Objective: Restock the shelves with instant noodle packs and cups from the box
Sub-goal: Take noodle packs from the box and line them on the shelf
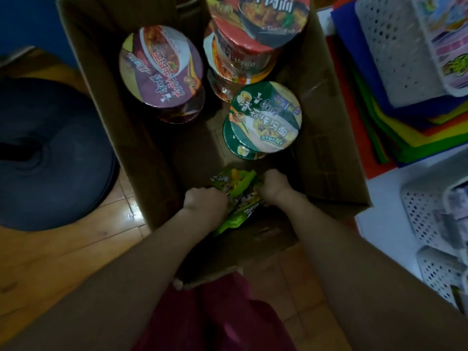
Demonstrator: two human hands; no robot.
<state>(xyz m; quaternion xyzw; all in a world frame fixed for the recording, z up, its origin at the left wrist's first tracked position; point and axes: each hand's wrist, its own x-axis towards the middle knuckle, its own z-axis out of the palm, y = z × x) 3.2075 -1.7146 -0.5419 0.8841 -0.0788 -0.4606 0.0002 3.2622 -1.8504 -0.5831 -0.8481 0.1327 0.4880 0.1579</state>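
Cardboard box (326, 138) is sitting open on the floor; noodle cups (264, 117) are standing from 12 to 1 o'clock. At 6 o'clock inside, left hand (205, 201) and right hand (272, 184) are curling fingers closed on green noodle packs (235, 198): probably light, crinkly, slippery; gripping the sealed edges seems safest.

The open cardboard box (326, 148) holds upright noodle cups: a purple cup (162, 69) at left, a red stack (253, 36) behind, a green cup (264, 117) in front. Crumpled green packs (236, 193) lie near its front wall.
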